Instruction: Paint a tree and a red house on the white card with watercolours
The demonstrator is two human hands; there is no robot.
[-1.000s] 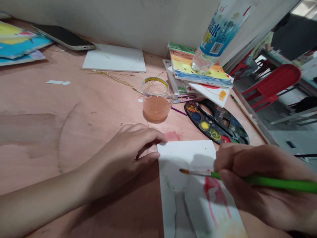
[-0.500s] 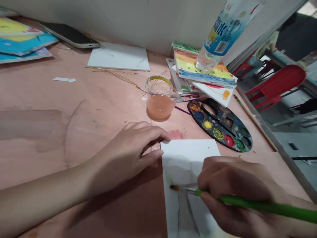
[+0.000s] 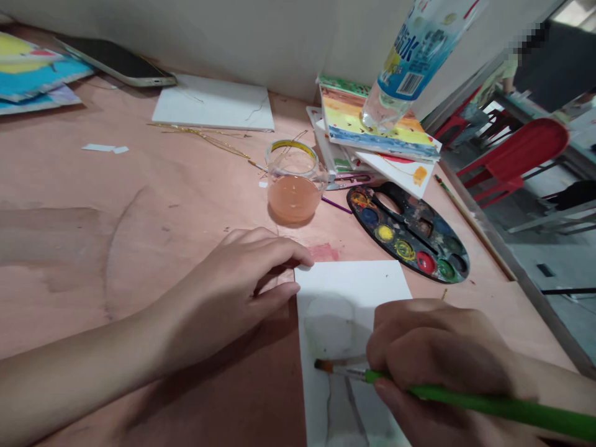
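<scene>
A paintbrush [image 3: 456, 400] with a green handle is pinched in my right hand [image 3: 433, 347]. Its dark, wet-looking bristles are at a white painting board [image 3: 356, 282], just below a faint round outline; faint dark lines run down the board beneath it. The board's lower right part is hidden by my right hand. On the table, my left hand [image 3: 256, 267] lies with thumb and forefinger apart, their tips at the board's upper left corner. Ahead of it stands a clear cup [image 3: 298, 195] of orange-tinted water. A black paint palette [image 3: 410, 233] with several colour wells lies at right.
A bottle [image 3: 400, 68] stands on stacked painted boards [image 3: 372, 118] by the wall. A phone [image 3: 114, 61], a blank white board [image 3: 214, 102], gold cord [image 3: 205, 136] and colourful pictures [image 3: 32, 68] lie at the back left. Beyond the table's right edge is a red chair [image 3: 521, 155].
The brush tip has moved slightly down the board with my right hand. My left hand keeps its place at the corner. The whole view has shifted a little.
</scene>
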